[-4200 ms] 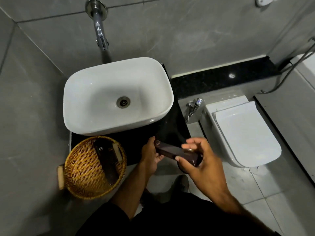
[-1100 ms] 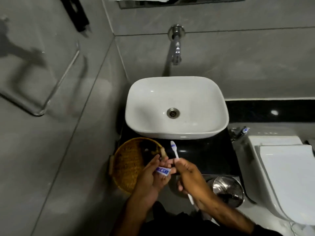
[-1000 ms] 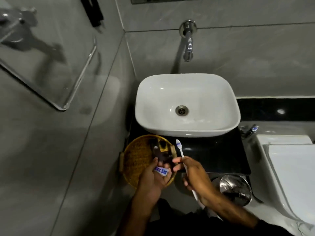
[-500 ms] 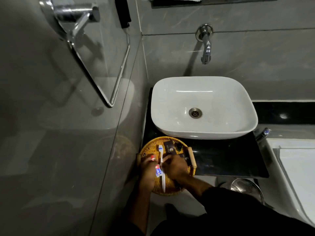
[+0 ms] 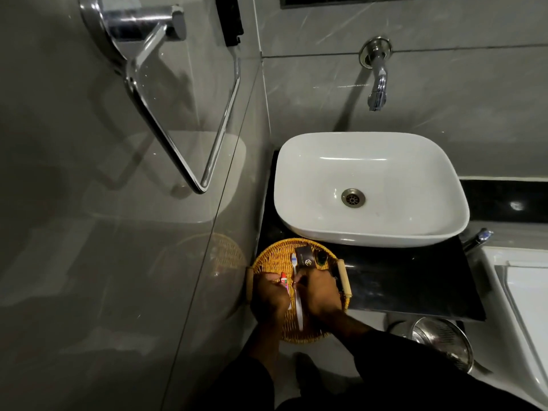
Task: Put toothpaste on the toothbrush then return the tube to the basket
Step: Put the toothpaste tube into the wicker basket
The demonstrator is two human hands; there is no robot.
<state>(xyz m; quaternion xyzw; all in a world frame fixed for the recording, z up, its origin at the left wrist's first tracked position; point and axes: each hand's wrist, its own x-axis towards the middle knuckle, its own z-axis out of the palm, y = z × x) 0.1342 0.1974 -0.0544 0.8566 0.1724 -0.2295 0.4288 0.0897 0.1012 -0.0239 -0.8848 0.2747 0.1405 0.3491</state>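
Observation:
Both hands are over the round wicker basket [image 5: 268, 258] at the counter's front left corner. My left hand [image 5: 268, 295] grips a small toothpaste tube [image 5: 284, 281] with a red end pointing away from me. My right hand [image 5: 318, 290] pinches a white toothbrush [image 5: 298, 310] by the upper handle. Its bristle head [image 5: 294, 259] points toward the sink, just right of the tube's tip. The handle runs back toward me between the two hands. Whether paste lies on the bristles I cannot tell.
A dark box [image 5: 305, 258] and a small dark bottle [image 5: 321, 258] lie in the basket's far side. Beyond stands a white basin [image 5: 370, 185] under a wall tap [image 5: 376, 84]. A chrome towel ring [image 5: 184, 114] juts from the left wall. A steel bin [image 5: 439, 339] and toilet [image 5: 522, 307] are on the right.
Earlier both hands held a dark box right of the basket. Since then they took up the tube and toothbrush and shifted left over the basket; the view swung left.

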